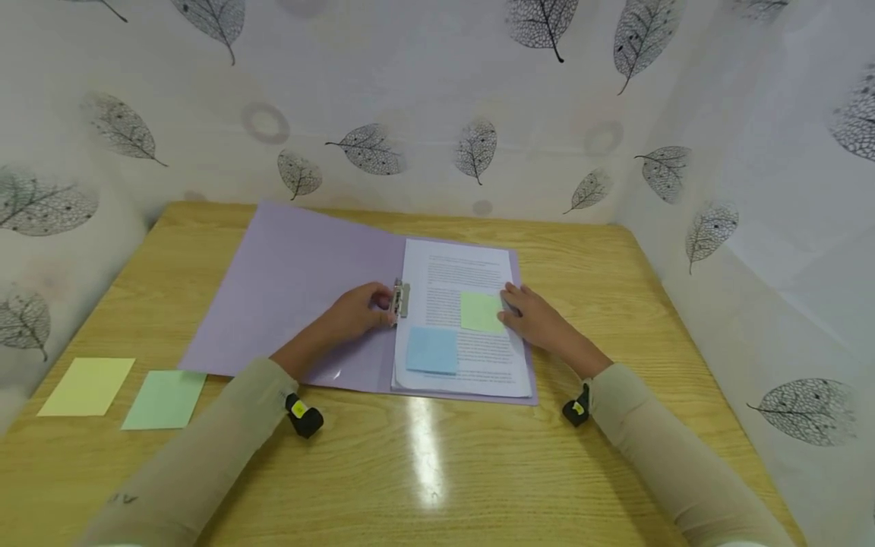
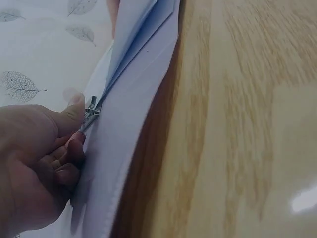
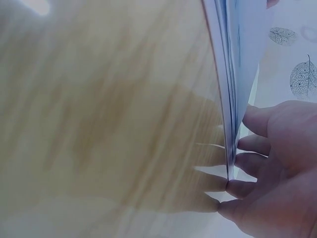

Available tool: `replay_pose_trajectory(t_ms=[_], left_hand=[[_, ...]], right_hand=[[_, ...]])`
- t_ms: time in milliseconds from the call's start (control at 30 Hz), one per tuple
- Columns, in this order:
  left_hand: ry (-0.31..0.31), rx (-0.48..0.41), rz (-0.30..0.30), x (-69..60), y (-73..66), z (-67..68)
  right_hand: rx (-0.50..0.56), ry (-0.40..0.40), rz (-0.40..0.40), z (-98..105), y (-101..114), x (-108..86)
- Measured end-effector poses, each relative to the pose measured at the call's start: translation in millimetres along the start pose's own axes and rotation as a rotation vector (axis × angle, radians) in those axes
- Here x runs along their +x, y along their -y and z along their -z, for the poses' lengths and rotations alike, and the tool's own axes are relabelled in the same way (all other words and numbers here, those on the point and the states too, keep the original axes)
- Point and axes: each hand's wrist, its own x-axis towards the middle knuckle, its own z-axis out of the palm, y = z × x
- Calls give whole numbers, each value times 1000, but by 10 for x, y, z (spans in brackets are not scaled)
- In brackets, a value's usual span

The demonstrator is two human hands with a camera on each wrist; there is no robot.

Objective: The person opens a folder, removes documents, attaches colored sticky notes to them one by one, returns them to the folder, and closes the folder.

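A purple clip folder [image 1: 301, 281] lies spread on the table. Printed sheets [image 1: 472, 270] sit on its right side, bearing a blue sticky note [image 1: 432, 350] and a light green sticky note [image 1: 481, 312]. My left hand [image 1: 355, 311] pinches the metal clip [image 1: 400, 298] at the folder's spine; in the left wrist view, thumb and curled fingers meet at the clip [image 2: 91, 113]. On the sheets' right edge rests my right hand [image 1: 540, 319]. Its extended fingers touch the edge of the paper stack [image 3: 233, 99] in the right wrist view.
On the wooden table [image 1: 492, 471], a yellow paper square [image 1: 86, 387] and a green paper square [image 1: 164, 399] lie at the left. The green one is by the folder's lower left corner. A leaf-patterned covering [image 1: 424, 91] stands behind the table and along its sides.
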Motion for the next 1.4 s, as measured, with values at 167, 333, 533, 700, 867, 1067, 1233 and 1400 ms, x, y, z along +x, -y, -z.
replay_pose_trajectory(t_ms=[167,333,533,700,867,1067,1233,1400], left_hand=[[4,61,10,28,-7,-50],[-8,74,15,5,-12,-72],[-33,19,20,-47,3,-77],[-57,-37,15,-81,7,-90],[-73,-85,-11,-107,41,-78],[-94,-133,-35,-272,47,77],[-160,-154,-69,-701,-64,387],[-318,-155,-136,-1132,-75,732]], right_hand=[[10,3,1,9,-11,-5],[9,8,0,9,-33,-1],[7,13,-2,15,-25,2],[16,3,9,26,-9,-10],[17,1,17,27,-3,-17],[18,-6,34,-10,-12,3],[7,-2,37,-27,-13,21],[2,-1,28,18,2,-17]])
